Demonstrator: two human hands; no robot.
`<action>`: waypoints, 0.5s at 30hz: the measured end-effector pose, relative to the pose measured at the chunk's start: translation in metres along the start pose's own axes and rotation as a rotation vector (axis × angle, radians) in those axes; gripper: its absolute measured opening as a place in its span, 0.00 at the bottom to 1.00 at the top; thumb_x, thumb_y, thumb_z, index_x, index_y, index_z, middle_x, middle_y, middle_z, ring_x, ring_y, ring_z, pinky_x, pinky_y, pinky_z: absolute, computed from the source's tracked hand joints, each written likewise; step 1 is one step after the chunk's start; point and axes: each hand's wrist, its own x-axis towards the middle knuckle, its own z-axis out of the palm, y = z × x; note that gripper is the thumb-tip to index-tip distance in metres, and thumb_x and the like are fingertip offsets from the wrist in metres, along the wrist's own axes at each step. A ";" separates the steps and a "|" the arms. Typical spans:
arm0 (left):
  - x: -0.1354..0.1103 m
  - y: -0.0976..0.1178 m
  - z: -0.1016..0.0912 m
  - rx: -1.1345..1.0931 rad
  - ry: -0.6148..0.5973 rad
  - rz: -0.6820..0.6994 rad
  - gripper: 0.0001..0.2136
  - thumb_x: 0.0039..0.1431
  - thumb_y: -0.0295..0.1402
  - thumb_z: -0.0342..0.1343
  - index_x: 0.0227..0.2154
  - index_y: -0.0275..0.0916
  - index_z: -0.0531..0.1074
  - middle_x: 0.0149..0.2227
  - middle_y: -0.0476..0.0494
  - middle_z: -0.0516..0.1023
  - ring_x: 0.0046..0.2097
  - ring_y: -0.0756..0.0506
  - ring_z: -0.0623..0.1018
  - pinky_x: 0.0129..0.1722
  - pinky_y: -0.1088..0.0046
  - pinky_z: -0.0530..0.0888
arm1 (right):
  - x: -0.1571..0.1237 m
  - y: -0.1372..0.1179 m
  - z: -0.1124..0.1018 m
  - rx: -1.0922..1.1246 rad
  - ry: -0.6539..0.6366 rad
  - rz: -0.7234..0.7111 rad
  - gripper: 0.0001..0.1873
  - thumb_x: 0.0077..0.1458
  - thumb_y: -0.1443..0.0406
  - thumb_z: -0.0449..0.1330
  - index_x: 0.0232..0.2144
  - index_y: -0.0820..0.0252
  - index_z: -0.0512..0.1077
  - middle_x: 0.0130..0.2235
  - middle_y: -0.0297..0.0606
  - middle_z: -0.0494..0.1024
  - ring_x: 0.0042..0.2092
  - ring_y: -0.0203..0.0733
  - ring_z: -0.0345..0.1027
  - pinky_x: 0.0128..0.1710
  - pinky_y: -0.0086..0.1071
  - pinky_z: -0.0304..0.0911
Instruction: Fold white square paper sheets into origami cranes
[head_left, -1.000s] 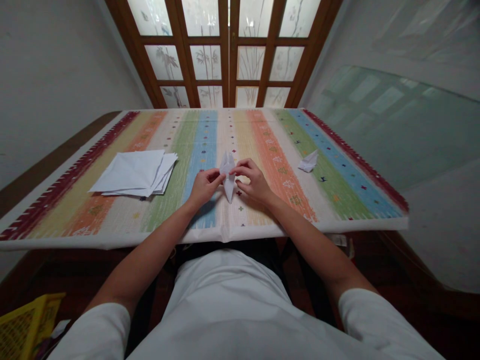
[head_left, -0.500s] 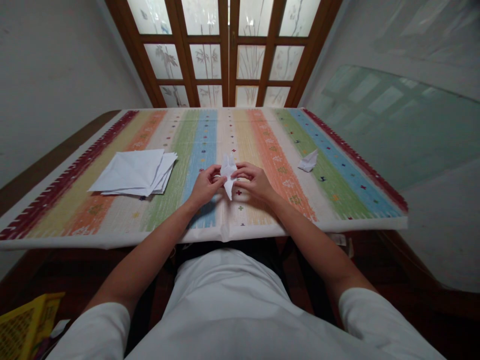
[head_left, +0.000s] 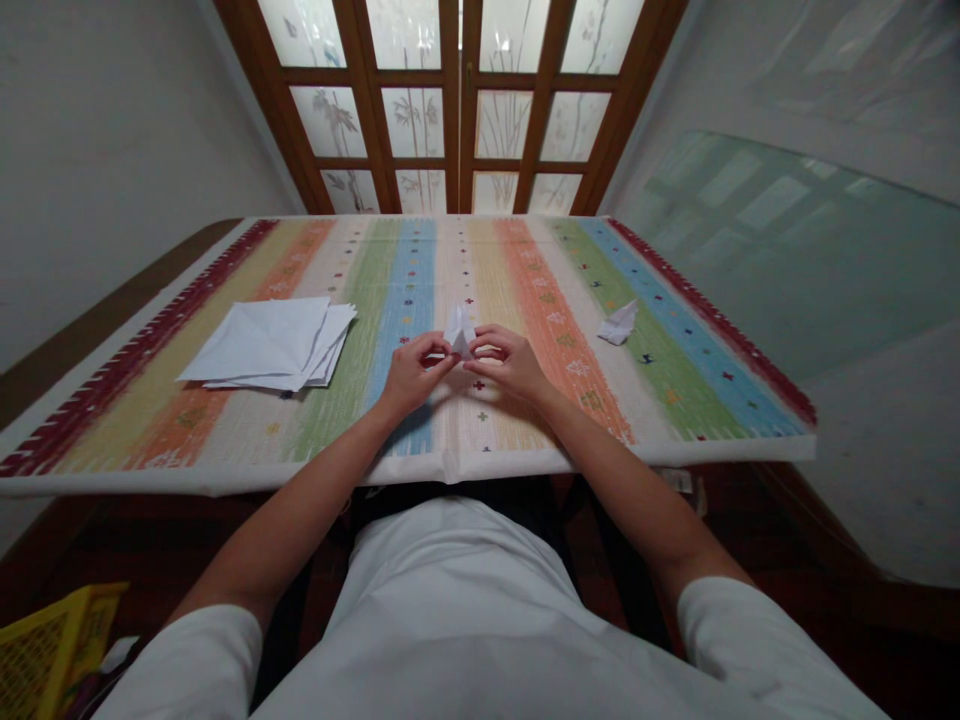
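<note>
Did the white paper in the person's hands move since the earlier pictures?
Yes, the folded white paper moved: its lower tip went up, away from the person, from below the red cross on the tablecloth to above it.

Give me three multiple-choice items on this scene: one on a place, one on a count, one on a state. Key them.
1. Where does the stack of white paper lie?
A. On the striped table cover, left of the left hand
B. At the table's far edge
C. On the floor

2. How many small folded paper pieces show, counting any held?
A. One
B. Two
C. Four

3. The folded paper piece between the hands is:
A. Held by both hands
B. Lying flat on the cover
C. Crumpled into a ball

Key:
1. A: the stack lies left of the hands.
2. B: one is held, a second piece lies rightward.
3. A: the left hand and right hand meet at it.
</note>
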 end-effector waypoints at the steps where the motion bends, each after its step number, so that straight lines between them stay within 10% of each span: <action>1: 0.001 -0.001 0.000 -0.014 0.018 -0.012 0.16 0.65 0.50 0.69 0.37 0.41 0.77 0.43 0.43 0.82 0.43 0.44 0.84 0.45 0.66 0.84 | 0.000 0.000 0.000 0.008 -0.003 -0.001 0.25 0.51 0.40 0.78 0.36 0.52 0.84 0.53 0.44 0.80 0.51 0.49 0.79 0.53 0.49 0.83; 15: 0.005 -0.009 0.001 -0.142 0.099 -0.081 0.24 0.56 0.50 0.76 0.40 0.44 0.69 0.35 0.51 0.80 0.37 0.48 0.83 0.37 0.75 0.80 | 0.003 0.002 0.005 0.137 -0.025 0.112 0.30 0.49 0.46 0.80 0.44 0.51 0.72 0.43 0.36 0.79 0.45 0.44 0.76 0.45 0.35 0.76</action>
